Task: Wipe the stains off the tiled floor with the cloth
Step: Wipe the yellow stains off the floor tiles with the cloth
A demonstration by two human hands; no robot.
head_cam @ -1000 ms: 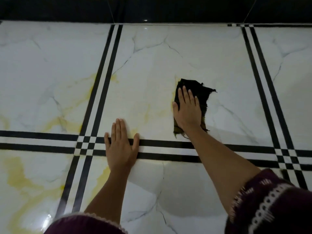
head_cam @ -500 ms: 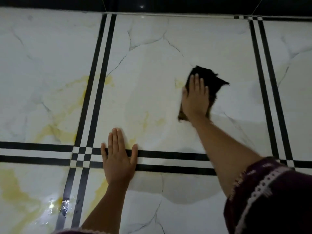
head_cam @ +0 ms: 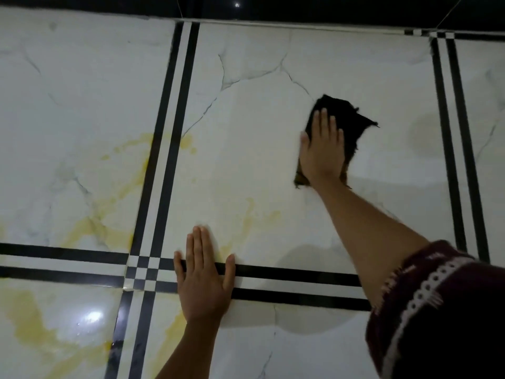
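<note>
A dark ragged cloth lies flat on the white marbled tiled floor. My right hand presses down on it, palm flat, fingers together and pointing away from me. My left hand rests flat on the floor nearer to me, fingers spread, across the black double stripe. Yellow stains mark the tile between the two hands. More yellow stains spread over the tile to the left, and further yellow stains cover the near left tile.
Black double stripes divide the tiles, crossing at a checkered joint. A dark band runs along the far edge of the floor. Wet glare shines on the near left tile. My dark patterned sleeve fills the lower right.
My right hand has slid the cloth away from me and to the right across the tile. My left hand has stayed flat on the stripe.
</note>
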